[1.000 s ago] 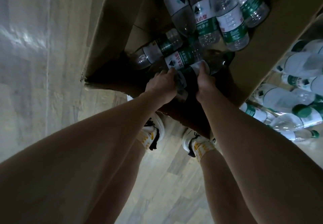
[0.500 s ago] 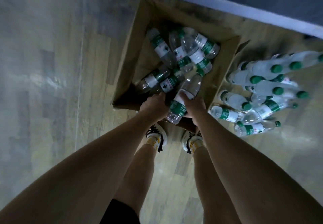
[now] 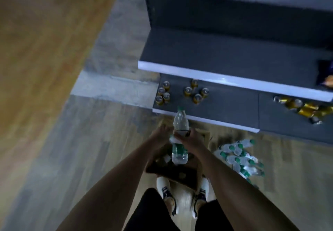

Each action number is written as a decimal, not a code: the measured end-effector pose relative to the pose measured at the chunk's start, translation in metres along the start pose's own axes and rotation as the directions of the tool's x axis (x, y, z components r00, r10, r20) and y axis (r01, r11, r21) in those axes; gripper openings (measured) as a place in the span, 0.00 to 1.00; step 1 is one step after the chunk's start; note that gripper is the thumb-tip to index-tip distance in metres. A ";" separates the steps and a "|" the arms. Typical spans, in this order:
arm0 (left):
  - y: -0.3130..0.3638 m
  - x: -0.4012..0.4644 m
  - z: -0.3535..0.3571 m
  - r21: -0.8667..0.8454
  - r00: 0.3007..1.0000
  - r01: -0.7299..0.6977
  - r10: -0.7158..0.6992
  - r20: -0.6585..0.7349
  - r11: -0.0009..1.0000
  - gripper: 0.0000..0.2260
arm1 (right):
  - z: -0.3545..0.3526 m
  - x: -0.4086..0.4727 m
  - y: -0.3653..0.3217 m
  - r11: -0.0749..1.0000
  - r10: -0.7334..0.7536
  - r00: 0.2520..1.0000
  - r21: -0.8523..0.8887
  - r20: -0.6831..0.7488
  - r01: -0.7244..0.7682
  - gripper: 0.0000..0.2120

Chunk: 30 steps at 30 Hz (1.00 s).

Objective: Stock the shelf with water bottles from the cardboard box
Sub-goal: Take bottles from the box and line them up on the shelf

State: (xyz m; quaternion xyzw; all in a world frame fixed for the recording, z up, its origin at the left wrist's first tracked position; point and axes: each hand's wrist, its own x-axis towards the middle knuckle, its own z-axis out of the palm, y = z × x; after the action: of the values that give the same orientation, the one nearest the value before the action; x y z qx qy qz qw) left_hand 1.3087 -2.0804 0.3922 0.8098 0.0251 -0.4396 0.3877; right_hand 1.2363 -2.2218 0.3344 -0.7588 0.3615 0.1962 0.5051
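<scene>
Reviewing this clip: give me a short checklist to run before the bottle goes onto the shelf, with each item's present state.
1. Clear plastic water bottle with green cap held: ok, right hand grips it.
2. Left hand also gripping: cannot tell, blurred.
3. Bare space on dark grey bottom shelf: ok.
4. Gold cans clear of the front edge: ok.
5. Brown cardboard box below the hands: ok.
6. Cap tight: cannot tell.

Water bottle (image 3: 180, 122): clear, glossy plastic with a green cap. Cardboard box (image 3: 182, 175): matt brown paperboard. Shelf (image 3: 225, 102): matt dark grey board with a smooth white front edge. Floor (image 3: 93, 140): wood-look planks, low sheen. Cans (image 3: 197, 98): shiny gold-toned metal.
</scene>
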 end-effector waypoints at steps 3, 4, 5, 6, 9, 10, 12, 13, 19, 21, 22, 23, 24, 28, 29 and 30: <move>0.051 -0.039 -0.033 -0.079 0.993 -0.110 0.106 -0.057 0.991 0.19 | -0.037 -0.046 -0.070 0.980 -0.160 0.987 -0.126 -0.016 0.156 0.24; 0.063 -0.048 -0.043 -0.094 0.989 -0.138 0.132 -0.073 0.986 0.21 | -0.047 -0.058 -0.087 0.964 -0.205 0.978 -0.180 -0.026 0.197 0.24; 0.078 -0.058 -0.051 -0.122 0.983 -0.174 0.166 -0.076 0.977 0.21 | -0.057 -0.070 -0.105 0.952 -0.241 0.970 -0.204 -0.046 0.227 0.26; 0.091 -0.062 -0.057 -0.140 0.978 -0.203 0.193 -0.079 0.969 0.24 | -0.064 -0.079 -0.120 0.946 -0.270 0.961 -0.204 -0.062 0.252 0.27; 0.128 -0.088 -0.078 -0.108 0.953 -0.291 0.278 -0.125 0.951 0.34 | -0.081 -0.109 -0.161 0.928 -0.353 0.925 -0.183 -0.141 0.326 0.25; 0.137 -0.090 -0.085 -0.099 0.939 -0.325 0.309 -0.152 0.940 0.35 | -0.086 -0.118 -0.173 0.919 -0.378 0.912 -0.184 -0.159 0.349 0.25; 0.153 -0.088 -0.095 -0.106 0.913 -0.379 0.353 -0.207 0.919 0.39 | -0.094 -0.133 -0.195 0.897 -0.426 0.884 -0.213 -0.192 0.386 0.29; 0.155 -0.066 -0.101 -0.139 0.902 -0.400 0.363 -0.234 0.906 0.41 | -0.098 -0.140 -0.206 0.880 -0.458 0.866 -0.237 -0.200 0.410 0.31; 0.214 -0.112 -0.121 -0.149 0.793 -0.501 0.384 -0.473 0.853 0.31 | -0.122 -0.155 -0.256 0.802 -0.587 0.778 -0.290 -0.222 0.522 0.31; 0.237 -0.136 -0.128 -0.150 0.760 -0.531 0.391 -0.519 0.834 0.25 | -0.132 -0.153 -0.272 0.785 -0.617 0.752 -0.244 -0.230 0.569 0.30; 0.248 -0.142 -0.133 -0.137 0.745 -0.544 0.401 -0.534 0.828 0.26 | -0.139 -0.151 -0.280 0.777 -0.629 0.743 -0.205 -0.229 0.595 0.28; 0.260 -0.143 -0.138 -0.109 0.726 -0.553 0.413 -0.550 0.826 0.27 | -0.146 -0.148 -0.288 0.770 -0.637 0.738 -0.163 -0.224 0.616 0.25; 0.274 -0.145 -0.144 -0.079 0.707 -0.560 0.426 -0.564 0.825 0.28 | -0.154 -0.143 -0.296 0.762 -0.646 0.732 -0.124 -0.215 0.636 0.24; 0.328 -0.144 -0.159 -0.008 0.635 -0.591 0.459 -0.621 0.806 0.27 | -0.190 -0.118 -0.325 0.735 -0.669 0.715 -0.035 -0.203 0.677 0.21; 0.340 -0.141 -0.161 -0.004 0.622 -0.603 0.467 -0.629 0.798 0.27 | -0.199 -0.111 -0.331 0.725 -0.678 0.705 -0.030 -0.208 0.688 0.20; 0.352 -0.138 -0.163 -0.014 0.620 -0.613 0.470 -0.628 0.790 0.27 | -0.209 -0.103 -0.338 0.714 -0.689 0.693 -0.030 -0.210 0.700 0.19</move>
State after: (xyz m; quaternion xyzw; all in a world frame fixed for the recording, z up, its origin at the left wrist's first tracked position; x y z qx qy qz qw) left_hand 1.4715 -2.1794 0.7572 0.8237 -0.0518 -0.0186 0.5643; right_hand 1.4058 -2.2981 0.7000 -0.8416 0.1035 -0.0983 0.5209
